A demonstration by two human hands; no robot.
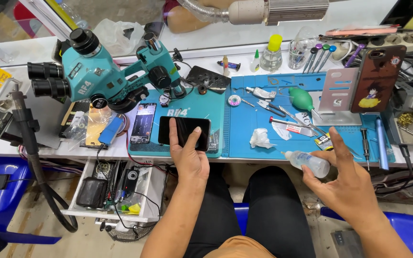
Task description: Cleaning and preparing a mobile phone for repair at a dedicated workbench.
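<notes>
A crowded repair bench with a blue mat (264, 138). The left hand (187, 155), fingers spread, steadies a black phone (184, 133) at 11 o'clock. The right hand (345, 184) grips a small clear squeeze bottle (308, 162), nozzle toward 9 o'clock. Applying liquid seems the step; bringing the nozzle over the phone needs care.

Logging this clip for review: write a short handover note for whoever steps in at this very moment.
Left hand: fingers on the dark phone, pinning it flat on the teal work mat below the microscope.
Right hand: grip on a small clear squeeze bottle, nozzle pointing left, held off the bench edge.
Done: phone lies on the mat.
Left: bottle is not yet at the phone.
</notes>
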